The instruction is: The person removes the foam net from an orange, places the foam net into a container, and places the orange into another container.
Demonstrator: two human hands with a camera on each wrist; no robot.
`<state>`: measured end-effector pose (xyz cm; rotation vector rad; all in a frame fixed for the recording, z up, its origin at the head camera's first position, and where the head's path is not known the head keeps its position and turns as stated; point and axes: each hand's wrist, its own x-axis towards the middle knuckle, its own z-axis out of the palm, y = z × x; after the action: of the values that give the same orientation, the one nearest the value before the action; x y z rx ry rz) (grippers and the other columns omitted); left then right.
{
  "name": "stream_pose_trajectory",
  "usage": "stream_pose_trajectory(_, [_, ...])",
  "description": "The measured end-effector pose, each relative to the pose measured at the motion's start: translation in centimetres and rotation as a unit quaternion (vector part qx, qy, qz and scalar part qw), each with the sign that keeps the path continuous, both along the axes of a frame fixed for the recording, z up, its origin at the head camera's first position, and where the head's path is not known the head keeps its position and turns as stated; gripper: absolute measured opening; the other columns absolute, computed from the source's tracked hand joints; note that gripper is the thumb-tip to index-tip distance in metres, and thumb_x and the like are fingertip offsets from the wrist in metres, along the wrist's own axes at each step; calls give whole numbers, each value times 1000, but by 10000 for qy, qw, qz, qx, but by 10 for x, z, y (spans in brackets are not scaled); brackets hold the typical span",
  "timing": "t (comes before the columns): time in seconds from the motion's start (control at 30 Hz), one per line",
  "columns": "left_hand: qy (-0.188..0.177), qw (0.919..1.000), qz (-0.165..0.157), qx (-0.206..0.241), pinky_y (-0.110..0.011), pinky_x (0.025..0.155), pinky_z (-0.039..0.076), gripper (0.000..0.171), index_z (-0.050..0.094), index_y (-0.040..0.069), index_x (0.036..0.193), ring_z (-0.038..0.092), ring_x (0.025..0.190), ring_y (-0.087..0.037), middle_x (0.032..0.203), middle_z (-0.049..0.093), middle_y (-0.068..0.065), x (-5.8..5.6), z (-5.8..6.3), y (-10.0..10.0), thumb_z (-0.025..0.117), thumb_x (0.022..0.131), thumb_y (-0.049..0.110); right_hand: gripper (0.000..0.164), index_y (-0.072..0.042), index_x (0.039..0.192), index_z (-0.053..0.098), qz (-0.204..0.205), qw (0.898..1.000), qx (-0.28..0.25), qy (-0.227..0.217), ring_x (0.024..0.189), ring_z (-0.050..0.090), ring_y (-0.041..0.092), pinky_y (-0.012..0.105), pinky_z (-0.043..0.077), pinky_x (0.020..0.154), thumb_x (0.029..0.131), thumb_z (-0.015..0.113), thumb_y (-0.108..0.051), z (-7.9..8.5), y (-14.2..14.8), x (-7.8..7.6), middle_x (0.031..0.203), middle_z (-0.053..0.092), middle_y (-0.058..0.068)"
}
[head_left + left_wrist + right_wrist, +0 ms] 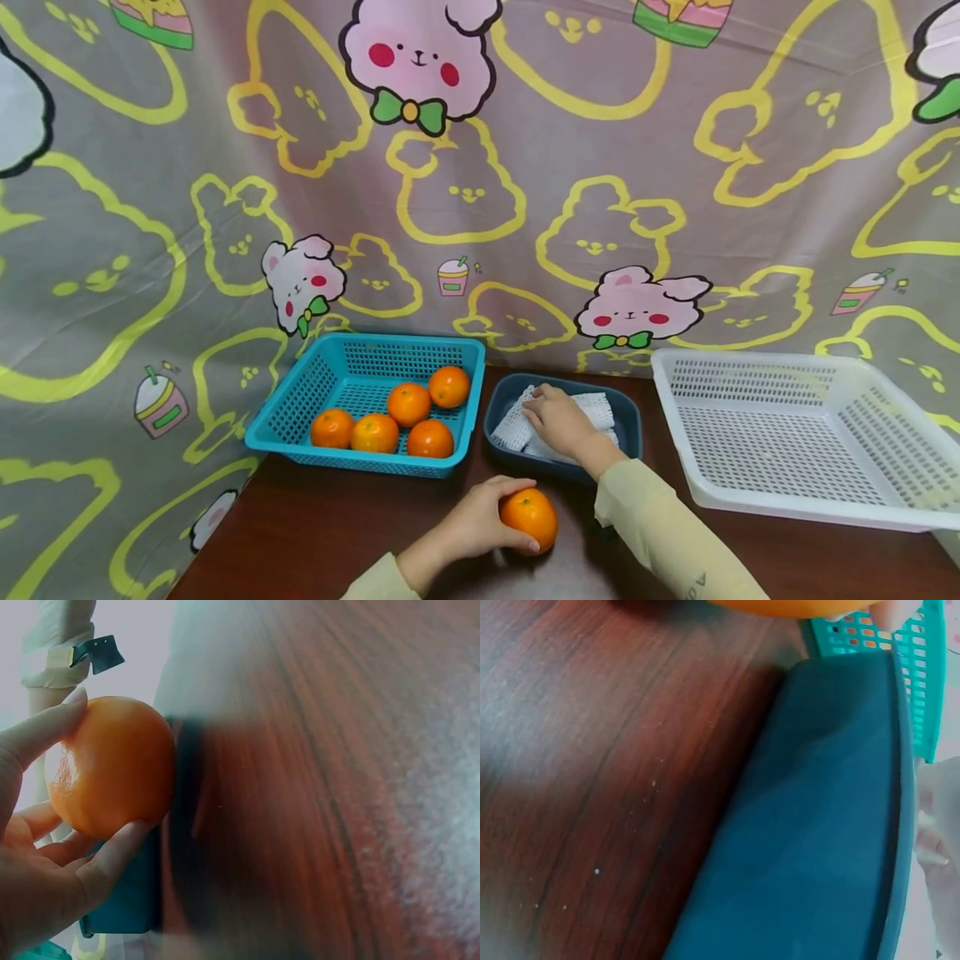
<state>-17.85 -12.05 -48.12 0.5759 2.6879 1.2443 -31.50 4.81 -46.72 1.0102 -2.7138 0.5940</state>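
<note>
My left hand [480, 521] grips an orange [531, 518] just in front of the dark blue basin [633, 417]. Thumb and fingers wrap round its sides in the left wrist view, where the orange [112, 769] looks whole and glossy. My right hand [558, 421] reaches into the basin, its fingertips down at the white foam net sleeves [592, 408]. Several of these sleeves lie loosely there; whether the fingers pinch one, I cannot tell. In the right wrist view the right hand [937, 825] is pale and blurred beyond the basin's rim.
A turquoise basket [300, 454] at the left holds several oranges [408, 404]. To the right stands a white plastic basket [750, 500] with slotted walls. All stand on a dark brown wooden table [315, 525], before a curtain [480, 275] printed with cartoon bears.
</note>
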Motion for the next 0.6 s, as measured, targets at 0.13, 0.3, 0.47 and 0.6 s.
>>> stream_pose_trajectory(0.13, [9, 9999, 78, 124, -30, 86, 44, 73, 58, 13, 127, 52, 100, -10, 120, 55, 4, 1, 6, -5, 82, 65, 42, 31, -3, 119, 63, 206, 9992, -349, 40, 118, 45, 33, 50, 31, 102, 92, 59, -20, 7, 2, 1, 123, 54, 16])
stream_pose_trajectory(0.3, [44, 9998, 33, 205, -29, 85, 45, 70, 57, 16, 127, 52, 98, -9, 119, 55, 4, 1, 16, -11, 81, 67, 42, 32, -6, 119, 64, 91, 9992, -381, -32, 125, 40, 32, 49, 23, 105, 92, 60, -22, 11, 2, 1, 126, 54, 13])
stream_pose_trajectory(0.47, [31, 9996, -20, 266, -28, 84, 46, 69, 56, 19, 128, 52, 98, -8, 120, 55, 6, 5, 31, -17, 80, 68, 43, 30, -10, 118, 65, -112, 9989, -445, -50, 125, 41, 28, 46, 29, 103, 91, 60, -22, 11, 2, 0, 125, 56, 8])
stream_pose_trajectory(0.6, [55, 9992, -8, 385, -27, 82, 46, 68, 55, 21, 129, 52, 98, -9, 121, 53, 6, 9, 43, -22, 79, 69, 43, 30, -8, 117, 65, -87, 9978, -636, 154, 123, 44, 27, 45, 34, 100, 90, 62, -20, 12, 1, 1, 123, 58, 8])
